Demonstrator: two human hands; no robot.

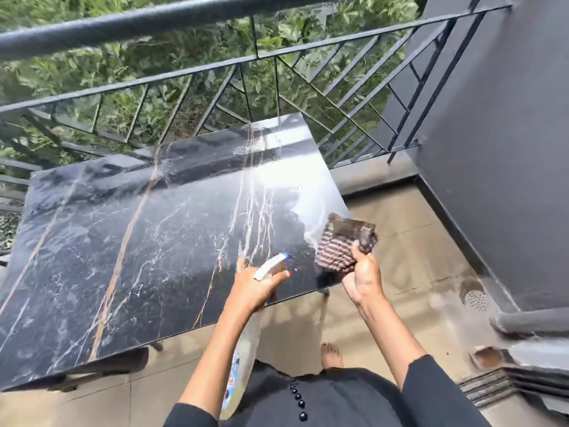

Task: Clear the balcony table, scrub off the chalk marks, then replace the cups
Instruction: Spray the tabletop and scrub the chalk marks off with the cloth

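Note:
The black marble table (129, 241) with white and gold veins fills the left and middle of the head view; its top looks wet and glossy, with nothing standing on it. My left hand (255, 288) grips a spray bottle (246, 343) by its white trigger head, the clear body hanging down below the table's near edge. My right hand (363, 278) holds a bunched striped brown cloth (341, 245) just over the table's right corner. No cups are in view.
A black metal railing (255, 57) runs behind the table with green foliage beyond. A dark grey wall (498, 149) stands on the right. A floor drain (477, 300) and a grey mat (486, 386) lie on the tiled floor at right. My bare foot (331, 355) shows below.

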